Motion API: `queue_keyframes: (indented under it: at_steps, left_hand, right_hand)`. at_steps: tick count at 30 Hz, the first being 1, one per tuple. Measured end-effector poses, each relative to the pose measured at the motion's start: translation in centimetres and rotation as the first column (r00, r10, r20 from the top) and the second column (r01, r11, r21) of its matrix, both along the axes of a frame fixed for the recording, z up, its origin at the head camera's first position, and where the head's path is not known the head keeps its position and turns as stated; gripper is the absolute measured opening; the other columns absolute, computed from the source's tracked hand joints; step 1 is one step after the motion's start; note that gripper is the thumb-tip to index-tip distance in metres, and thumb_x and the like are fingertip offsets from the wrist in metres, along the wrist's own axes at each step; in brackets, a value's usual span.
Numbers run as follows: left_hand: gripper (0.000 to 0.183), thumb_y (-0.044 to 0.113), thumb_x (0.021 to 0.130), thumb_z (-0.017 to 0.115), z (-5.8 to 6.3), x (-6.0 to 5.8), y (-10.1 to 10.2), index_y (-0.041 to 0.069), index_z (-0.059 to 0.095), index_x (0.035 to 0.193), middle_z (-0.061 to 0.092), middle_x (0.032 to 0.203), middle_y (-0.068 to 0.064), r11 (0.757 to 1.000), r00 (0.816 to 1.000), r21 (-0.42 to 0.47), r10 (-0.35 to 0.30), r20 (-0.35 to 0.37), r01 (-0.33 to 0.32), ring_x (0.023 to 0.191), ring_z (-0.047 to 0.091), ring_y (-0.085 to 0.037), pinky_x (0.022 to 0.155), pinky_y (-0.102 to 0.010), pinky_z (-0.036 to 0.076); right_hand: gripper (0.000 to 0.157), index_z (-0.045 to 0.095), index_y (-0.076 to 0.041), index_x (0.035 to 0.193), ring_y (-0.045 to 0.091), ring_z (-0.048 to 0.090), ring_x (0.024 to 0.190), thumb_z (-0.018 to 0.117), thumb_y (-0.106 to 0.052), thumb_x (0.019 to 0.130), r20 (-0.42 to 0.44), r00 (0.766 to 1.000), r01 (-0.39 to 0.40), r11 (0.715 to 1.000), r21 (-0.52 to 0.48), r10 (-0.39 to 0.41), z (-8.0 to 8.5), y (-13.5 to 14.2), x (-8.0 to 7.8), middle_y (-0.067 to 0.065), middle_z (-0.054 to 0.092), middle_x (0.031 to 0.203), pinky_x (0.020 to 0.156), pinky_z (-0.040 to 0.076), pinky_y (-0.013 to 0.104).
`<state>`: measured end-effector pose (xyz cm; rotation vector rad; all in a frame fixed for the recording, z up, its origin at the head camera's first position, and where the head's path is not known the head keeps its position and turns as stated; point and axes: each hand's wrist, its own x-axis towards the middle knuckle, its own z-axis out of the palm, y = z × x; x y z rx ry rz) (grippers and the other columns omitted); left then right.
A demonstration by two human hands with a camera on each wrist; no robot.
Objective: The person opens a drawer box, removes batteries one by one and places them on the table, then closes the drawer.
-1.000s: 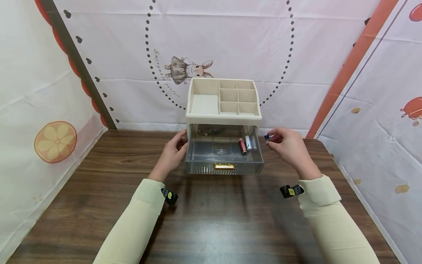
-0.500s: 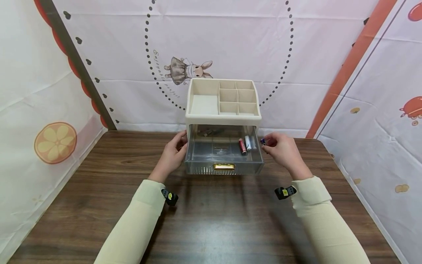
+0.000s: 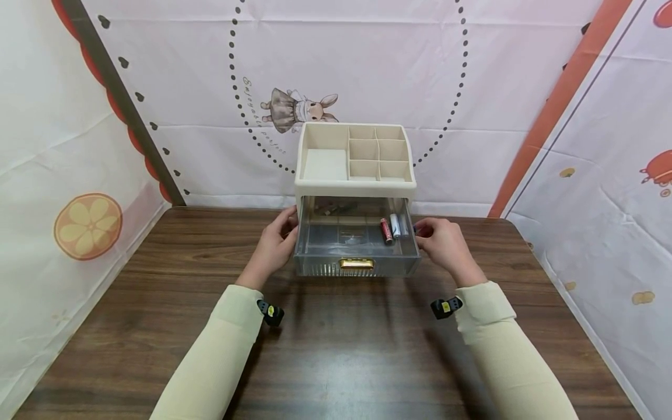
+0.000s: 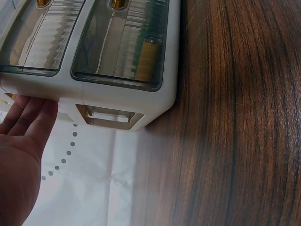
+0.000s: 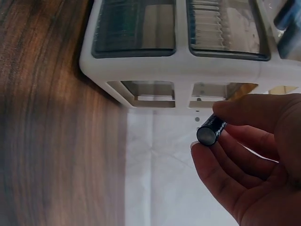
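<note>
A cream drawer organizer (image 3: pixel 356 189) stands at the back of the table, its clear top drawer (image 3: pixel 320 268) pulled out. Inside on the right lie a red battery (image 3: pixel 386 231) and a white battery (image 3: pixel 395 225). My left hand (image 3: pixel 274 246) rests its extended fingers against the organizer's left side, as the left wrist view shows. Between thumb and fingers, my right hand (image 3: pixel 445 246) pinches a dark battery (image 5: pixel 212 131) beside the organizer's right side, outside the drawer. In the head view that battery is mostly hidden by the hand.
Small compartments (image 3: pixel 380 153) divide the organizer's top. Below the pulled-out drawer, the right wrist view shows lower drawers (image 5: pixel 134 28) closed, and openings (image 5: pixel 150 94) in the side wall. Printed cloth (image 3: pixel 472 87) hangs behind the wooden table (image 3: pixel 336 350).
My right hand has moved left with the dark battery, up close to the organizer's right side. The left hand and the drawer have stayed in place.
</note>
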<state>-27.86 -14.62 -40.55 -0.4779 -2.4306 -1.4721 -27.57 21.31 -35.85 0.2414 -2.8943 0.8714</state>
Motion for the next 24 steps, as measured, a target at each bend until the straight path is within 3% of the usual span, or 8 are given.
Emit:
queue_keyframes:
  at_steps: [8,15,24]
  left_hand:
    - [0.047,0.014,0.101,0.051,0.3,0.1,0.1,0.013,0.041,0.147,0.06,0.117,-0.021,1.0,0.999,0.012,0.0,0.047,0.0,0.107,0.06,-0.033,0.092,-0.048,0.049]
    - [0.046,0.007,0.101,0.049,3.1,2.3,1.0,0.001,0.039,0.145,0.059,0.115,-0.026,1.0,0.999,-0.007,-0.007,0.039,0.008,0.106,0.06,-0.035,0.092,-0.047,0.049]
    - [0.045,0.009,0.101,0.05,3.3,2.5,1.0,0.004,0.041,0.145,0.059,0.113,-0.025,1.0,0.999,0.006,-0.014,0.049,0.014,0.105,0.061,-0.035,0.091,-0.048,0.049]
  right_hand:
    - [0.021,0.071,0.0,0.105,0.025,0.063,0.08,0.065,-0.014,0.09,0.0,1.0,0.001,1.0,-0.007,-0.001,-1.1,0.0,-0.2,0.015,0.071,0.093,0.068,0.05,0.036]
    - [0.021,0.071,-0.001,0.105,0.025,0.063,0.081,0.061,-0.01,0.089,0.011,1.0,-0.009,1.0,-0.025,0.009,-2.1,0.0,-0.4,0.015,0.071,0.094,0.067,0.05,0.036]
    - [0.022,0.071,0.0,0.104,0.023,0.061,0.076,0.066,-0.012,0.086,0.018,1.0,-0.009,0.999,-0.033,0.01,-3.3,-0.3,-0.8,0.015,0.072,0.092,0.063,0.049,0.033]
